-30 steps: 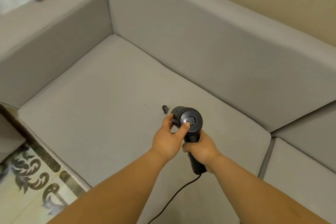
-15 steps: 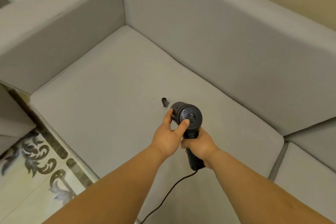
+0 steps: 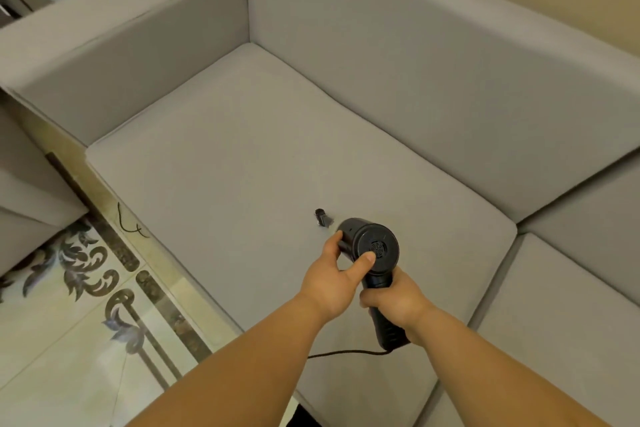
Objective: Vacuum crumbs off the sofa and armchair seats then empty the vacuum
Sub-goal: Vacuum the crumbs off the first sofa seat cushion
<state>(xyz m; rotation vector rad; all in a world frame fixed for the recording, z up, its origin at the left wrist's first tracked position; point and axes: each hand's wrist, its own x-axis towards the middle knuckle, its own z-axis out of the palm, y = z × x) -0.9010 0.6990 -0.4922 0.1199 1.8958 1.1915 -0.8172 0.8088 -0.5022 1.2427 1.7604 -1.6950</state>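
1. Right hand (image 3: 393, 305) grips the handle of the handheld vacuum (image 3: 369, 250), which hovers over the sofa seat (image 3: 242, 166).
2. Left hand (image 3: 332, 274) clasps the barrel, thumb on the rear cap.
3. Risk: the trailing cord (image 3: 346, 354) could snag on the cushion edge and tug the nozzle (image 3: 322, 217) off line.

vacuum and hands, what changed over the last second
Little changed. The view swung, so more patterned floor tile and a thin dark cord on it show at left. The light that glowed at the back of the black handheld vacuum a second ago is gone. The right hand still has its grip on the handle, the left hand still holds the body, nozzle on the grey sofa seat.
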